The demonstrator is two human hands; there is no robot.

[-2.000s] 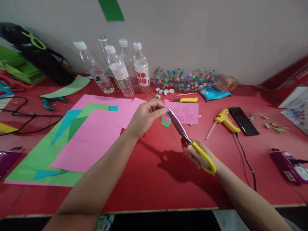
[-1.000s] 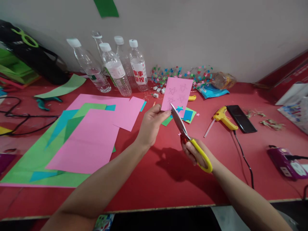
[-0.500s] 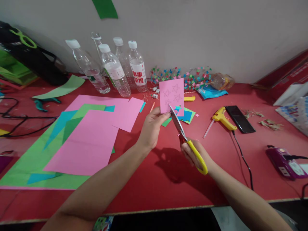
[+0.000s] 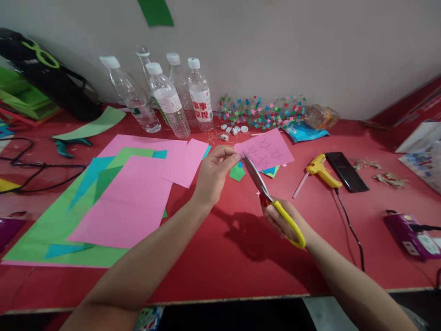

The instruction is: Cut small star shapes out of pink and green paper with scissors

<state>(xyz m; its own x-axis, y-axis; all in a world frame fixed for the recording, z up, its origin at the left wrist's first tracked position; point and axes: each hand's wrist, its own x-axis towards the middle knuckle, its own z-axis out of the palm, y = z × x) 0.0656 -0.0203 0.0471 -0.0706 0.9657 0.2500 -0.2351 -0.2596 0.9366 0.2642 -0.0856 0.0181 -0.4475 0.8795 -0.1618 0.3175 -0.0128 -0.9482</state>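
My left hand pinches the left corner of a small pink card with several pencil-drawn stars. The card is turned sideways, above green and blue paper scraps on the red table. In my right hand are scissors with yellow and red handles. Their blades look nearly closed, and the tips point up at the card's left end, close to my left fingertips. Whether the blades touch the card cannot be made out.
Pink, green and blue sheets lie left, with plastic bottles behind them. A star-covered bottle lies at the back. Rightward are a yellow glue gun, a phone and a purple power socket.
The pink card has swung from upright to lying out to the right, still held by my left hand. Small white pieces behind it show more now. The whole view has shifted slightly.
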